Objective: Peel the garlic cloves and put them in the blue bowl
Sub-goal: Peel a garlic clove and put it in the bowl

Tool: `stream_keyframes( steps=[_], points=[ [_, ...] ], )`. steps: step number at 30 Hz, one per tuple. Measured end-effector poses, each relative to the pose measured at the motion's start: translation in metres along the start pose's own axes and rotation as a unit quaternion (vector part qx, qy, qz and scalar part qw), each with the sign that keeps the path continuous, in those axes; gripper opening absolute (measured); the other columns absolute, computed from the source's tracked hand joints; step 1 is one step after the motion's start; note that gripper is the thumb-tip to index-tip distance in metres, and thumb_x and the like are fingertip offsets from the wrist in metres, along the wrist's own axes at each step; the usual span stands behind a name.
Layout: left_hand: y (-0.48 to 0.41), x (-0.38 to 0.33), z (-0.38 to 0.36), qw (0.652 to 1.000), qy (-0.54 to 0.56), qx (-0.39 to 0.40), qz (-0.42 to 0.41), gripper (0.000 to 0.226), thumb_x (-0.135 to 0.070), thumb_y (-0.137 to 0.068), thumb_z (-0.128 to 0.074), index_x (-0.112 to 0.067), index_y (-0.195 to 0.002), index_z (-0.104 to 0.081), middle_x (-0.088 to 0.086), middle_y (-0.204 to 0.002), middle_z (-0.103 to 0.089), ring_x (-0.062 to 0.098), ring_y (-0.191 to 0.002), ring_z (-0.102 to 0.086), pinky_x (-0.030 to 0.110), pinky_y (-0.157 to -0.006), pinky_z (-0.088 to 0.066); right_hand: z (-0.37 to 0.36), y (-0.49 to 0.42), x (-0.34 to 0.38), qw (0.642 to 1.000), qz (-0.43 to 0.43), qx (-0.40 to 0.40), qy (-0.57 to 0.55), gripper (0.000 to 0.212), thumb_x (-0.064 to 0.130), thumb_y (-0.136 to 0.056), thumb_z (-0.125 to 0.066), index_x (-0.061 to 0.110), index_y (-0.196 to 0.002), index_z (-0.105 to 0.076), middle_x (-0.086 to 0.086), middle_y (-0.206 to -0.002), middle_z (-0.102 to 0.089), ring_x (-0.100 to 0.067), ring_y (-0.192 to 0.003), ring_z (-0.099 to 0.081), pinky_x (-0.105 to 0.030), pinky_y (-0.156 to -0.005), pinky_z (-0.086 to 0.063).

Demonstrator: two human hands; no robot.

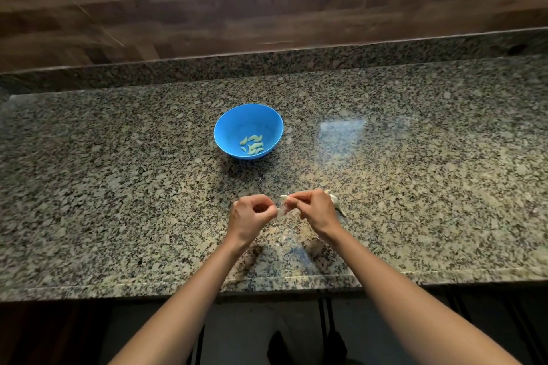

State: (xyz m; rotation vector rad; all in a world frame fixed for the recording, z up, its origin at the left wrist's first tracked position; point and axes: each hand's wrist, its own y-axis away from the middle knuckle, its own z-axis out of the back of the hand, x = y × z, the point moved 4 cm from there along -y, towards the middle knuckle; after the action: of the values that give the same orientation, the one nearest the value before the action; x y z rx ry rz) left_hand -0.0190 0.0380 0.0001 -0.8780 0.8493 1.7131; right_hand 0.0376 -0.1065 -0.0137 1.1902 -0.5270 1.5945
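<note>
Right hand [314, 210] pinches a garlic clove [284, 196] just above the granite counter [118, 187]; left hand [252, 216], fingers curled, pinches the papery skin [283, 210] hanging from that clove. An unpeeled garlic piece [335, 201] lies just beside the right hand. Blue bowl [237, 121] stands farther back, well apart, holding several peeled cloves [252, 145].

The person's left forearm [189, 299] and right forearm [400, 290] show bare along their whole visible length. Two dark rounded shapes [278, 345] low between them could be footwear, too dim to tell.
</note>
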Motion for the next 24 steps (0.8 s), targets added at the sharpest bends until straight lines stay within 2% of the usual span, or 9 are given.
stream_keyframes(
  steps=[4,7,10,12,15,17,19,21,24],
  points=[
    [0.005,0.002,-0.005,0.999,0.001,0.002,0.037,0.005,-0.017,-0.080,-0.071,-0.014,-0.083,-0.071,-0.005,-0.071,-0.068,0.008,-0.065,-0.063,0.017,-0.060,-0.052,0.003,0.004,-0.005,1.000,-0.006,0.016,0.023,0.008,0.020,-0.079,-0.069,0.013,-0.080,-0.072,0.005,-0.069,-0.068,-0.005,-0.055,-0.052,-0.010,-0.050,-0.035],
    [0.004,0.007,-0.007,0.997,-0.003,0.013,0.071,0.012,-0.018,-0.074,-0.076,-0.014,-0.085,-0.072,-0.003,-0.076,-0.071,0.008,-0.070,-0.067,0.017,-0.062,-0.053,0.002,0.009,-0.008,0.999,-0.006,0.015,0.034,0.013,0.022,-0.074,-0.073,0.011,-0.080,-0.072,0.002,-0.072,-0.069,-0.008,-0.060,-0.059,-0.011,-0.051,-0.042],
    [0.007,0.003,-0.008,0.989,0.094,-0.031,0.109,0.013,-0.007,-0.081,-0.069,-0.009,-0.093,-0.070,0.006,-0.085,-0.071,0.013,-0.072,-0.065,0.017,-0.061,-0.051,0.001,0.013,-0.007,0.997,0.004,0.017,0.077,0.017,0.026,-0.072,-0.074,0.013,-0.082,-0.071,0.001,-0.077,-0.070,-0.009,-0.068,-0.065,-0.017,-0.059,-0.052],
    [0.007,-0.007,-0.012,0.985,0.130,-0.016,0.114,0.013,-0.010,-0.080,-0.069,-0.007,-0.093,-0.070,0.008,-0.082,-0.071,0.015,-0.071,-0.066,0.019,-0.061,-0.053,0.001,0.016,-0.004,0.991,0.027,0.015,0.133,0.016,0.025,-0.075,-0.072,0.014,-0.086,-0.071,0.003,-0.080,-0.070,-0.006,-0.067,-0.062,-0.010,-0.056,-0.047],
    [0.006,-0.016,-0.018,0.987,0.104,0.037,0.115,0.009,-0.011,-0.076,-0.073,-0.007,-0.084,-0.071,0.007,-0.077,-0.071,0.015,-0.067,-0.067,0.020,-0.062,-0.054,-0.003,0.018,-0.002,0.985,0.046,0.023,0.165,0.017,0.020,-0.079,-0.068,0.014,-0.094,-0.070,0.003,-0.087,-0.070,-0.005,-0.069,-0.061,-0.006,-0.053,-0.042],
    [0.002,-0.015,-0.014,0.980,0.139,0.043,0.138,0.008,-0.004,-0.076,-0.072,-0.003,-0.083,-0.070,0.011,-0.077,-0.071,0.018,-0.067,-0.066,0.022,-0.063,-0.055,-0.003,0.018,-0.005,0.996,0.027,0.040,0.080,0.014,0.016,-0.078,-0.069,0.012,-0.092,-0.071,0.000,-0.085,-0.071,-0.007,-0.069,-0.063,-0.009,-0.055,-0.046],
    [0.001,-0.014,-0.011,0.959,0.224,0.049,0.169,0.010,0.002,-0.075,-0.070,0.000,-0.085,-0.070,0.014,-0.078,-0.070,0.021,-0.068,-0.065,0.024,-0.064,-0.056,0.002,0.020,-0.008,0.992,-0.034,0.068,-0.100,0.009,0.012,-0.079,-0.068,0.009,-0.087,-0.071,-0.005,-0.080,-0.071,-0.010,-0.061,-0.062,-0.013,-0.049,-0.044],
    [0.002,-0.012,-0.008,0.941,0.283,0.049,0.182,0.014,0.005,-0.073,-0.069,0.002,-0.088,-0.069,0.015,-0.081,-0.070,0.022,-0.069,-0.065,0.025,-0.066,-0.057,0.005,0.022,-0.009,0.959,-0.103,0.103,-0.243,0.008,0.011,-0.081,-0.064,0.008,-0.086,-0.070,-0.008,-0.079,-0.072,-0.013,-0.057,-0.061,-0.016,-0.044,-0.042],
    [0.003,-0.010,-0.011,0.928,0.326,0.045,0.173,0.020,0.006,-0.073,-0.068,0.005,-0.093,-0.067,0.016,-0.083,-0.070,0.023,-0.071,-0.067,0.025,-0.067,-0.057,0.004,0.022,-0.007,0.925,-0.165,0.113,-0.324,0.011,0.010,-0.084,-0.060,0.005,-0.088,-0.068,-0.008,-0.078,-0.071,-0.015,-0.060,-0.064,-0.017,-0.046,-0.046]
  ],
)
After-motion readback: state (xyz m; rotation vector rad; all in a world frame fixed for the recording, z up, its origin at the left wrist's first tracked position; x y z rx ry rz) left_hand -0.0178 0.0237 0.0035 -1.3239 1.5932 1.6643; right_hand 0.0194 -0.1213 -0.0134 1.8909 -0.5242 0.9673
